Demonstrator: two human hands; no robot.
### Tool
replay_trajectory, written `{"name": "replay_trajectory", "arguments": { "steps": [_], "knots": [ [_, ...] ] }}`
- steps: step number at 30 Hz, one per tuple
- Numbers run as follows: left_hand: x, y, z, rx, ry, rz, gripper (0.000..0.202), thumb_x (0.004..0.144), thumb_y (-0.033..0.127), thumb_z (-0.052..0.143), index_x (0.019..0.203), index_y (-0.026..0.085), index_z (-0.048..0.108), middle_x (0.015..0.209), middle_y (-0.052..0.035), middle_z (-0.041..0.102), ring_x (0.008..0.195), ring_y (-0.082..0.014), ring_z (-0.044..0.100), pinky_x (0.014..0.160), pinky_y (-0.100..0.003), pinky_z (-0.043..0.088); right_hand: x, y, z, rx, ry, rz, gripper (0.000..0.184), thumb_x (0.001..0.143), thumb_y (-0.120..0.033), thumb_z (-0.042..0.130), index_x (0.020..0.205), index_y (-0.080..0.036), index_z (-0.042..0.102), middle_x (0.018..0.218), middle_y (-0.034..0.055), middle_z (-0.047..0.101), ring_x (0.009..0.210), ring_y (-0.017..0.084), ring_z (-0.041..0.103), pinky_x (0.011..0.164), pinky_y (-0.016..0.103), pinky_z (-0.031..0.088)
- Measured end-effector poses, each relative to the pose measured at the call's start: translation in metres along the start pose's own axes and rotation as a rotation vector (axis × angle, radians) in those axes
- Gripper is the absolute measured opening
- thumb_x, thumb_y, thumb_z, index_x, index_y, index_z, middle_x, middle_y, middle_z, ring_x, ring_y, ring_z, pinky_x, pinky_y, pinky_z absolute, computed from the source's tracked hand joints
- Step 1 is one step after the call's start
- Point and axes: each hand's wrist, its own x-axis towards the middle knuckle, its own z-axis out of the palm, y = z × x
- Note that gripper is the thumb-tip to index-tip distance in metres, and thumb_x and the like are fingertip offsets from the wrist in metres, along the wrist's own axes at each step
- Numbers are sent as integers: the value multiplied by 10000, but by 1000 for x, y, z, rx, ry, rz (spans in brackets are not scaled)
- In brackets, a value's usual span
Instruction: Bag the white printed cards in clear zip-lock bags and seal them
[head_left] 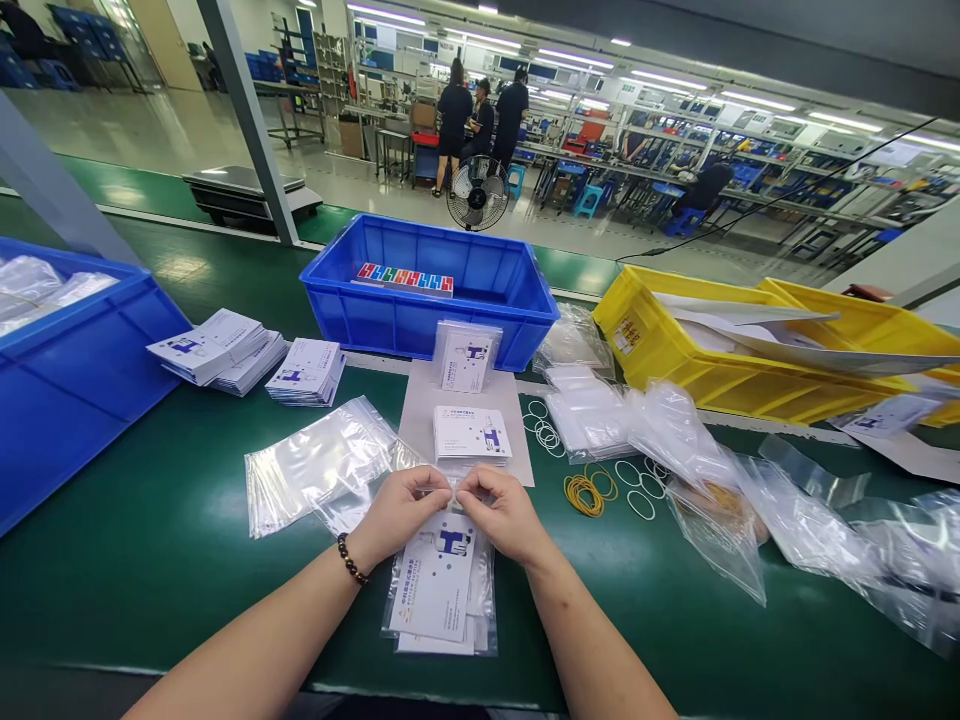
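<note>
Thumb and fingers of my left hand (401,510) pinch the top edge of a transparent plastic bag. My right hand (504,512) pinches the same edge just beside it, the fingertips of both hands almost touching. Inside or under that plastic bag (484,590) lies a white printed leaflet (435,590) with a purple picture, on top of further leaflets and bags. Just beyond my hands a stack of leaflets (472,435) rests on a grey card sheet (420,410). Behind it a bagged leaflet pack (466,358) leans against a blue bin (427,310). Flat empty bags (315,465) fan out at left.
More leaflet stacks (217,348) lie by the left blue bin (82,370). White rings (546,430), yellow rubber bands (585,495) and filled plastic bags (690,440) spread to the right. Yellow bins (720,370) and a fan (478,192) stand behind; people are farther off.
</note>
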Motion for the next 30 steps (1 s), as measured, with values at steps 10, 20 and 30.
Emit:
{"name": "replay_trajectory", "arguments": {
  "steps": [10,20,30],
  "knots": [
    [0,5,-6,22,5,-29,184,724,318,531,639,162,579,645,-9,601,619,-142,548,603,-257,443,1,1,-4,38,0,17,136,728,-166,524,593,-181,529,618,-16,512,609,119,485,595,237,376],
    [1,1,-9,61,68,-50,244,733,369,512,590,173,542,610,-5,581,602,-146,544,596,-261,443,-1,8,-18,-24,2,20,159,758,-195,491,599,-185,484,596,-26,464,567,111,434,546,227,353],
    [9,8,-44,865,156,-291,243,839,330,369,970,160,484,752,-77,642,702,-256,603,576,-323,406,1,24,-14,-177,243,-99,69,751,-228,550,807,-201,580,825,44,585,780,178,550,696,292,440]
  ]
}}
